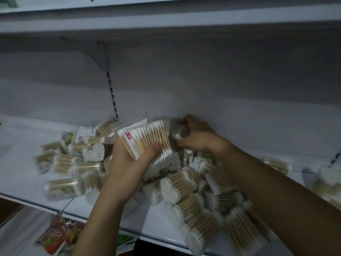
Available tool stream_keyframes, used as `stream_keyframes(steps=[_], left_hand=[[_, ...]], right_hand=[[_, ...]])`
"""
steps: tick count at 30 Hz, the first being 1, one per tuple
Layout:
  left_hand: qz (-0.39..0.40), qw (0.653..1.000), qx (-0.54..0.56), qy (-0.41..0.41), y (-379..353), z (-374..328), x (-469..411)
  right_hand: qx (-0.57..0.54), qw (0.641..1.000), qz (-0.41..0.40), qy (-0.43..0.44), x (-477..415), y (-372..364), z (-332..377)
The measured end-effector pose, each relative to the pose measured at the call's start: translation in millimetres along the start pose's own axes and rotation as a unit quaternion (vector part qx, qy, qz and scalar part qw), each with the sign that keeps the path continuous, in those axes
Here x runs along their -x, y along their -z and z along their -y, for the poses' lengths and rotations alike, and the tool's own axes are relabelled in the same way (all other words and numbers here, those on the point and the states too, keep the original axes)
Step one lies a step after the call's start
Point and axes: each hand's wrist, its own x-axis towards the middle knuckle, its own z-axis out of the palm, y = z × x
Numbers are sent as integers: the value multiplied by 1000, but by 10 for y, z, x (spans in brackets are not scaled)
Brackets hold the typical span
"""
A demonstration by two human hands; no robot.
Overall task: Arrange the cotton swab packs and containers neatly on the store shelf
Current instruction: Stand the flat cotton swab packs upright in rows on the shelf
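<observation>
over the white shelf [22, 143] and its loose pile of swab containers [186, 193], the left hand [127, 161] grips a fanned stack of flat packs [147, 139], thumb on top, sticks running toward the back wall, while the right hand [200, 135] curls round a clear pack [178, 130], too blurred to make out.

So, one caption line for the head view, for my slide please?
Left hand grips a stack of flat swab packs; right hand grasps another pack over the shelf.
</observation>
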Motion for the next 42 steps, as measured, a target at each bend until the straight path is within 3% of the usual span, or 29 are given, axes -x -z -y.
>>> stream_keyframes(steps=[6, 11, 15, 20, 24, 27, 31, 36, 42], left_hand=[[-5, 999, 18, -42, -121, -49, 39], [5, 995, 73, -75, -458, -193, 65], [47, 986, 130, -96, -855, -368, 155], [125, 957, 250, -84, -1414, -633, 396], [155, 928, 337, -37, -1841, -786, 672], [178, 917, 357, -10, -2172, -910, 916], [213, 903, 371, 41, -2569, -1026, 1168], [198, 902, 367, 114, -3020, -1055, 1221], [182, 926, 302, 137, -3346, -941, 1105]], right_hand=[[-170, 977, -127, 2, 479, 353, -72], [-302, 915, -268, 23, 1069, 573, -195], [-310, 877, -367, 10, 1551, 773, -459], [-374, 843, -379, -81, 2209, 1071, -864], [-306, 834, -433, -151, 2822, 1307, -1231], [-278, 841, -429, -177, 3200, 1538, -1466], [-170, 888, -386, -184, 3470, 1907, -1806], [-36, 930, -297, -216, 3370, 2288, -2429], [159, 968, -145, -130, 2771, 2422, -2914]])
